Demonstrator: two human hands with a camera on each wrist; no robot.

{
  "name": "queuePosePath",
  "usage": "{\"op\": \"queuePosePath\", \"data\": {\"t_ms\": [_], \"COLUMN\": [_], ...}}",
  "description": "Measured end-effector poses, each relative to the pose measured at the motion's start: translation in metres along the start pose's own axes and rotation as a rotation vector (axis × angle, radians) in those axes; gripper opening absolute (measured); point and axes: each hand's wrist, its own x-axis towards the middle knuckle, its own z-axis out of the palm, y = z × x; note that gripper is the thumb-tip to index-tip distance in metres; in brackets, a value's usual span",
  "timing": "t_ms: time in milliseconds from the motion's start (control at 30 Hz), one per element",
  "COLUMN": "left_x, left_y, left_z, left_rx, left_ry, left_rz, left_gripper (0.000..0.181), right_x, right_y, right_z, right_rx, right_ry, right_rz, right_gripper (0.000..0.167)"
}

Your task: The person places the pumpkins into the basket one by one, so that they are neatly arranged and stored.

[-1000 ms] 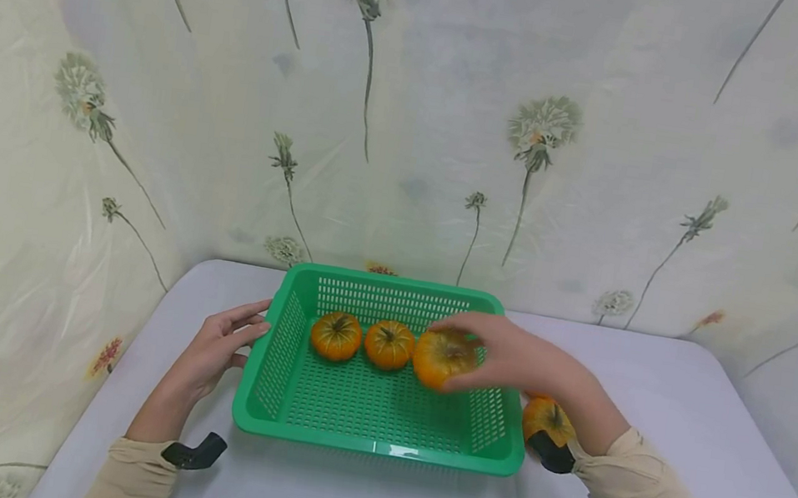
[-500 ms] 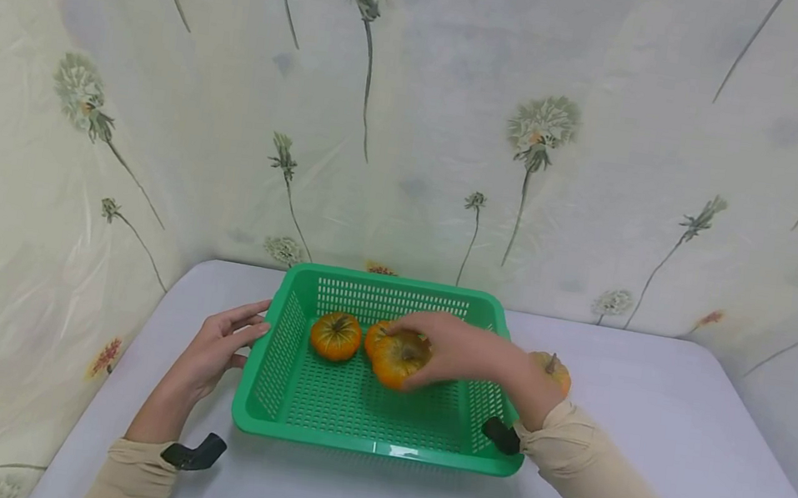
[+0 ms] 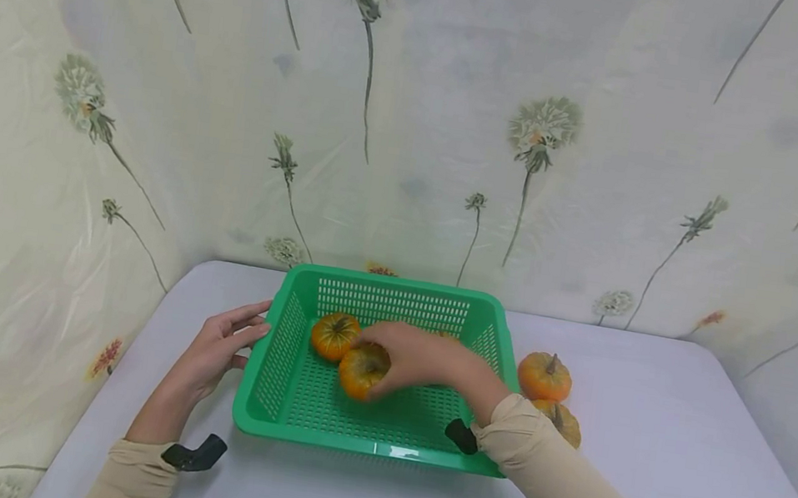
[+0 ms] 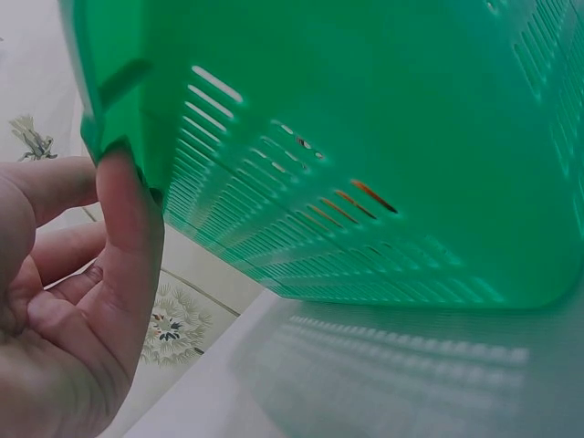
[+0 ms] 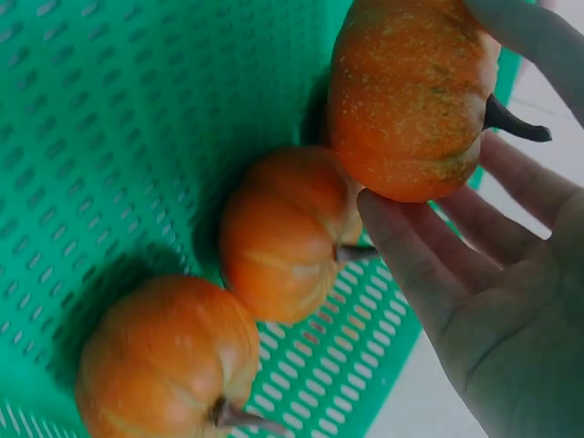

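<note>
My left hand point(image 3: 218, 347) holds the left rim of a green plastic basket point(image 3: 373, 446), with a fingertip tucked against the lip in the left wrist view. Inside the basket, my right hand point(image 3: 411, 358) grips a small orange pumpkin point(image 3: 358, 372) between thumb and fingers. To its left sits another pumpkin point(image 3: 333, 336). Just behind the right hand a bit of orange shows. Two stemmed pumpkins appear in the right wrist view, one pumpkin point(image 5: 283, 237) close below the held pumpkin point(image 5: 411, 100) and another pumpkin point(image 5: 169, 360) further down. The held pumpkin's underside is hidden in the head view.
Two more pumpkins stand on the white table outside the basket's right wall: a rear pumpkin point(image 3: 545, 375) and a front pumpkin point(image 3: 561, 423), partly behind the right sleeve point(image 3: 552, 463). Flower-printed sheeting point(image 3: 424, 118) hangs behind the table and at its sides.
My right hand has moved left across the basket with the pumpkin, now beside the leftmost one. The pumpkins outside on the right have come into fuller view. The left hand has stayed put.
</note>
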Motion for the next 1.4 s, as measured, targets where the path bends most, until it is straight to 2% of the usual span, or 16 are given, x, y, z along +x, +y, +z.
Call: {"op": "queuePosePath", "data": {"t_ms": [167, 433, 833, 1400], "left_x": [0.000, -0.001, 0.000, 0.000], "left_y": [-0.001, -0.002, -0.002, -0.001], "left_z": [0.000, -0.001, 0.000, 0.000], "left_rx": [-0.004, -0.010, -0.010, -0.004], "left_ry": [0.001, -0.005, -0.008, -0.005], "left_rz": [-0.003, 0.005, 0.006, 0.003], "left_gripper": [0.055, 0.055, 0.055, 0.055], "right_x": [0.013, 0.025, 0.035, 0.039], "right_y": [-0.002, -0.005, -0.015, -0.014], "right_z": [0.010, 0.019, 0.022, 0.020], "right_rx": [-0.073, -0.106, -0.069, -0.087], "right_ry": [-0.005, -0.030, -0.054, -0.016], "right_rz": [-0.040, -0.038, -0.003, -0.053], "right_gripper": [0.064, 0.065, 0.058, 0.041]}}
